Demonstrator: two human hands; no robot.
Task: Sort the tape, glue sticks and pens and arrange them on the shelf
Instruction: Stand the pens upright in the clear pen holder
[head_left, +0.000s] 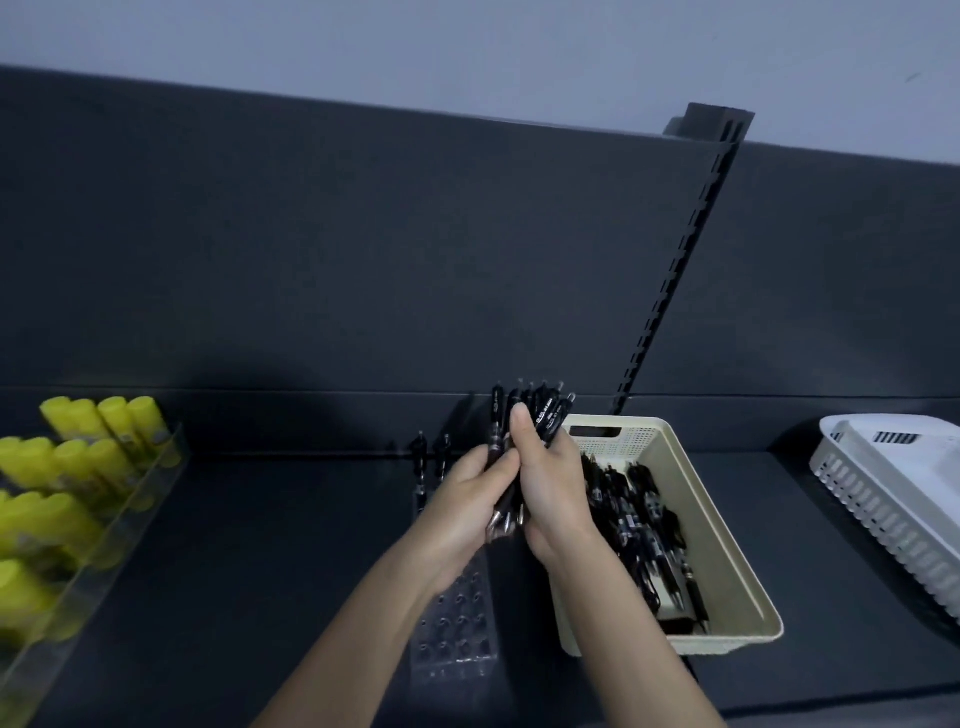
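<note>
Both forearms reach in from the bottom edge toward a dark shelf (260, 545). At far left, yellow glue sticks (67, 467) already stand in a clear tray (130, 525). At centre, a clear pen rack (457, 629) holds only two pens (430, 462) at its back, most holes empty. Left hand (467, 506) and right hand (550, 488) are pressed together, clamped on a bundle of black pens (530, 415). Many pens remain in the cream basket (722, 519). A white basket (893, 499) sits at right; tape isn't visible. Judging by this, the pen sorting has barely begun.
</note>
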